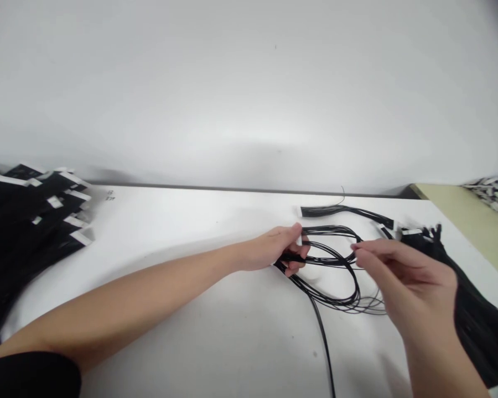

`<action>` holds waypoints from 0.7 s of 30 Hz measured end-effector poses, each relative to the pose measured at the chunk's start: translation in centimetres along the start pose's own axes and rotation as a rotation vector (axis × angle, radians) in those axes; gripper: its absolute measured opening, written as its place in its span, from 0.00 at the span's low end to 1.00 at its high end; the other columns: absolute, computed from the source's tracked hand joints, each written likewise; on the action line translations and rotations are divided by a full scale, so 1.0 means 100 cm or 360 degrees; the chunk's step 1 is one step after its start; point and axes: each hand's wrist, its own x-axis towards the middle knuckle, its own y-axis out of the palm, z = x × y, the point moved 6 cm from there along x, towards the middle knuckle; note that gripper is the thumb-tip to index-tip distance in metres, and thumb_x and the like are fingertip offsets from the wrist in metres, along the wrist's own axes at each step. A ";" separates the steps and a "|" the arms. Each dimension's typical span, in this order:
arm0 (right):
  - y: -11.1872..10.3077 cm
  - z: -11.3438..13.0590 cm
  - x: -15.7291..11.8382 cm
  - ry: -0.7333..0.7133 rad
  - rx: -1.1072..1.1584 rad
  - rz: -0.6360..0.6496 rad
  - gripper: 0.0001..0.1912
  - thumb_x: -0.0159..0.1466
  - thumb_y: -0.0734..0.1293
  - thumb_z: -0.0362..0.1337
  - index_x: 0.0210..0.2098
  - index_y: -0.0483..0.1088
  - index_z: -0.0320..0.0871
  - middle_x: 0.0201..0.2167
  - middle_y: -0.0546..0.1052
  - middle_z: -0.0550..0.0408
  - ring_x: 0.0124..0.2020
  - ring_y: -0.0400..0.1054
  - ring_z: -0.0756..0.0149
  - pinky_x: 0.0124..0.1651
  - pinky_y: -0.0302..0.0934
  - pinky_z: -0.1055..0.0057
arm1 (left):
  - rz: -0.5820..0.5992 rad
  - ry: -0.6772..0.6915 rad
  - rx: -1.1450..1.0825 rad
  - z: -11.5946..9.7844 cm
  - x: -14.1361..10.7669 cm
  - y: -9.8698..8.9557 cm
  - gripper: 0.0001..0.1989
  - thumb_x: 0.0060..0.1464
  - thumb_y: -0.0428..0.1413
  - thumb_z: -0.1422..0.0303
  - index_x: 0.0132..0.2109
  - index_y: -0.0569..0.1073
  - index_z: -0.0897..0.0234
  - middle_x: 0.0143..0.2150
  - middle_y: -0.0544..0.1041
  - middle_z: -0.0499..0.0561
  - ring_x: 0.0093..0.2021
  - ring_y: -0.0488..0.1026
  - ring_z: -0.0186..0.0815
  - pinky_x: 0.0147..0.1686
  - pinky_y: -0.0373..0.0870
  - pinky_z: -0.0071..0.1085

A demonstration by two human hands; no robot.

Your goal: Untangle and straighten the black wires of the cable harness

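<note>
My left hand [284, 249] is closed around a wire harness [348, 301], a bundle of thin black wires looped above the table. A white connector [299, 241] shows between the thumb and fingers of that hand. My right hand [410, 276] is in a pinch at the right end of the upper loop, its thumb and fingertips on the black wires; exactly how many it grips is hidden. Loose wire ends fan out below the right hand, and one black strand [324, 331] hangs down toward the near edge of the view.
Another black harness [344, 210] with white ends lies behind my hands on the white table [170, 221]. Black harnesses with white connectors are piled at the left [29, 221], and black cables [477, 298] lie at the right. Beyond a pale yellow surface [460, 215] are more white pieces [496, 193].
</note>
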 end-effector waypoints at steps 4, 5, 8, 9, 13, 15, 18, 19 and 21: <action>0.016 0.008 -0.006 -0.0133 -0.0431 0.0219 0.05 0.57 0.68 0.35 0.24 0.73 0.44 0.20 0.70 0.57 0.22 0.58 0.71 0.21 0.52 0.72 | 0.0006 0.0037 0.0084 -0.004 -0.002 0.002 0.26 0.62 0.34 0.48 0.31 0.62 0.63 0.20 0.62 0.44 0.22 0.60 0.30 0.30 0.57 0.30; 0.017 0.008 -0.006 -0.0128 -0.0461 0.0245 0.06 0.57 0.67 0.35 0.23 0.72 0.44 0.19 0.69 0.58 0.20 0.57 0.71 0.21 0.52 0.72 | 0.0011 0.0041 0.0100 -0.004 -0.002 0.003 0.26 0.62 0.34 0.48 0.31 0.61 0.63 0.20 0.62 0.44 0.22 0.60 0.30 0.31 0.57 0.30; 0.018 0.008 -0.005 -0.0103 -0.0501 0.0272 0.07 0.56 0.67 0.35 0.22 0.71 0.44 0.17 0.66 0.59 0.19 0.56 0.72 0.20 0.52 0.73 | 0.0020 0.0045 0.0144 -0.006 -0.003 0.004 0.27 0.62 0.32 0.48 0.31 0.61 0.63 0.20 0.61 0.44 0.23 0.60 0.31 0.32 0.57 0.31; 0.019 0.009 -0.004 -0.0101 -0.0510 0.0277 0.07 0.56 0.66 0.35 0.22 0.71 0.44 0.17 0.66 0.60 0.19 0.56 0.73 0.20 0.52 0.73 | 0.0016 0.0044 0.0159 -0.007 -0.003 0.004 0.27 0.62 0.32 0.48 0.31 0.61 0.63 0.20 0.61 0.44 0.23 0.60 0.31 0.32 0.58 0.31; 0.019 0.009 -0.005 -0.0104 -0.0537 0.0294 0.07 0.56 0.66 0.35 0.22 0.71 0.44 0.17 0.65 0.60 0.18 0.56 0.72 0.20 0.52 0.74 | -0.0003 0.0016 0.0207 -0.008 -0.005 0.005 0.27 0.62 0.32 0.47 0.31 0.62 0.63 0.21 0.61 0.44 0.23 0.60 0.31 0.32 0.58 0.31; 0.019 0.008 -0.005 -0.0101 -0.0546 0.0298 0.06 0.55 0.66 0.35 0.22 0.71 0.44 0.16 0.65 0.59 0.18 0.56 0.72 0.20 0.52 0.73 | -0.0004 0.0008 0.0231 -0.008 -0.005 0.006 0.28 0.62 0.31 0.48 0.31 0.62 0.63 0.20 0.61 0.44 0.23 0.60 0.31 0.33 0.58 0.31; 0.020 0.008 -0.006 -0.0127 -0.0553 0.0316 0.05 0.54 0.66 0.33 0.22 0.71 0.44 0.16 0.65 0.60 0.18 0.56 0.73 0.20 0.52 0.73 | -0.0002 -0.0002 0.0259 -0.008 -0.005 0.006 0.27 0.62 0.30 0.48 0.31 0.61 0.63 0.21 0.61 0.44 0.23 0.60 0.31 0.33 0.58 0.31; 0.020 0.009 -0.006 -0.0145 -0.0561 0.0324 0.05 0.54 0.66 0.32 0.22 0.71 0.45 0.17 0.65 0.60 0.18 0.56 0.73 0.20 0.52 0.73 | 0.0001 -0.0005 0.0262 -0.008 -0.005 0.006 0.27 0.62 0.30 0.48 0.31 0.61 0.63 0.21 0.61 0.44 0.24 0.60 0.31 0.33 0.58 0.31; 0.021 0.010 -0.006 -0.0191 -0.0584 0.0339 0.06 0.54 0.65 0.31 0.21 0.70 0.45 0.16 0.65 0.61 0.18 0.55 0.73 0.20 0.51 0.73 | 0.0011 -0.0004 0.0261 -0.008 -0.005 0.006 0.27 0.62 0.30 0.49 0.31 0.61 0.63 0.21 0.61 0.44 0.24 0.60 0.31 0.33 0.58 0.30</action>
